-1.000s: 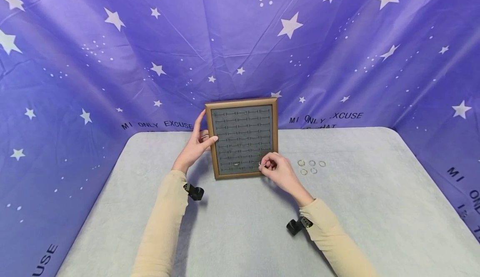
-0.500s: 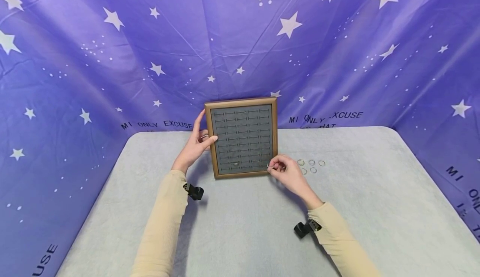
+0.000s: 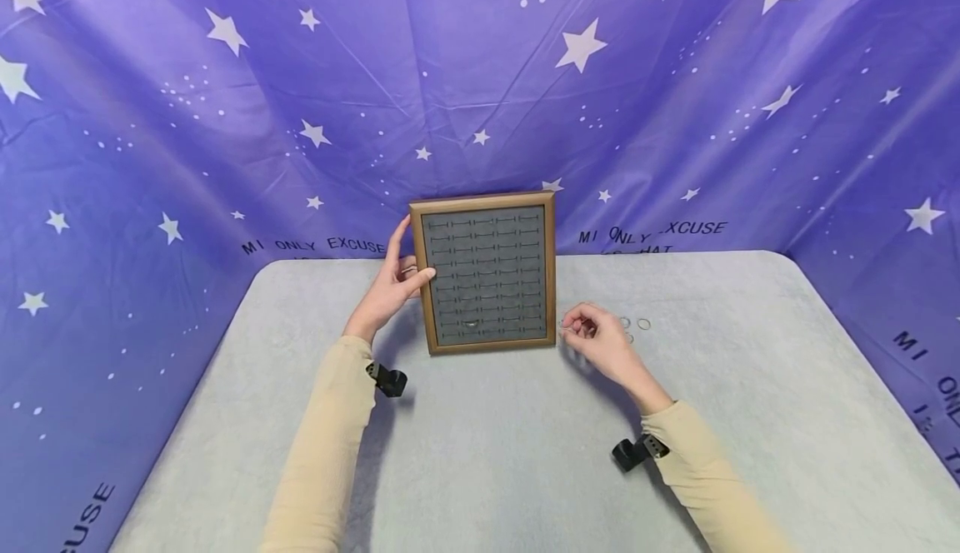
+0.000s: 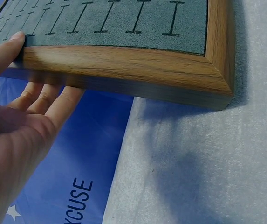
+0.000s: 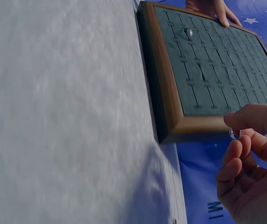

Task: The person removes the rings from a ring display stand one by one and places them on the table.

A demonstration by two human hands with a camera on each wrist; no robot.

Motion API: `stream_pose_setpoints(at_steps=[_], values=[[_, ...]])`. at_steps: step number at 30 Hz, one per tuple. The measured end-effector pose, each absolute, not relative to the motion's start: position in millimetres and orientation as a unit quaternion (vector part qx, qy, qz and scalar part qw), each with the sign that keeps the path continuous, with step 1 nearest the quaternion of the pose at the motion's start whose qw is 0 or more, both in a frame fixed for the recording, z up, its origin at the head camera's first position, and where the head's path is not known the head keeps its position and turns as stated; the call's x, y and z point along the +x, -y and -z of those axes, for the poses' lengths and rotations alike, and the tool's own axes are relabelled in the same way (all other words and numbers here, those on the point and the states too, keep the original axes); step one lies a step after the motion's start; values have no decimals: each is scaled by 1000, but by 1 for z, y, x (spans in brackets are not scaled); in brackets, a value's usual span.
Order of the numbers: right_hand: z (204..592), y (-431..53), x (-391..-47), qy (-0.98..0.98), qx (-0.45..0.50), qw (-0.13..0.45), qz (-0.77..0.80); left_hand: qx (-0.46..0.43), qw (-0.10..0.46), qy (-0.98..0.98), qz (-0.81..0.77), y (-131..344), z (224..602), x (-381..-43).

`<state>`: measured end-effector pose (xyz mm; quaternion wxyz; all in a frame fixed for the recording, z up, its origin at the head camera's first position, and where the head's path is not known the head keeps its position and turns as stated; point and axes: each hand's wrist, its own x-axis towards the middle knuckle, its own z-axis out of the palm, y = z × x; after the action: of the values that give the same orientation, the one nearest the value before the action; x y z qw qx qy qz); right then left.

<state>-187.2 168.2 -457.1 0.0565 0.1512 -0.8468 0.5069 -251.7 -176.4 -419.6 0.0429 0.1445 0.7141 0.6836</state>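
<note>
A ring display tray [image 3: 489,266] with a wooden frame and grey slotted padding leans upright near the back of the table. My left hand [image 3: 381,299] grips its left edge, thumb over the front of the frame and fingers behind, as the left wrist view [image 4: 26,121] also shows. One ring [image 5: 188,33] sits in a slot of a lower row, on the left side. To the right of the tray, my right hand [image 3: 606,343] pinches a small silvery ring [image 5: 236,135] between thumb and fingers, apart from the frame.
Loose rings [image 3: 644,324] lie on the grey table [image 3: 480,453] just beyond the right hand, some hidden by it. A purple star-printed cloth [image 3: 480,62] hangs behind the table and along both sides. Black cameras [image 3: 390,380] are strapped at both wrists.
My right hand has moved rightward from the tray's lower right slots to beside the frame, a ring between its fingers, and covers some loose rings. My left hand and the tray keep their place.
</note>
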Motion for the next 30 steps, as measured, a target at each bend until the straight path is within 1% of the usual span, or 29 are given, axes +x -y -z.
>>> stream_pose_setpoints(at_steps=[7, 14, 20, 30], values=[[462, -188, -186, 854, 124, 37, -503, 143, 42, -712, -686, 176, 420, -252], [469, -207, -183, 851, 117, 50, -510, 147, 42, -717, -680, 177, 419, -253], [470, -218, -182, 844, 104, 48, -524, 150, 41, -711, -686, 177, 420, -254], [469, -238, -181, 862, 74, 34, -500, 153, 43, -706, -690, 176, 420, -253]])
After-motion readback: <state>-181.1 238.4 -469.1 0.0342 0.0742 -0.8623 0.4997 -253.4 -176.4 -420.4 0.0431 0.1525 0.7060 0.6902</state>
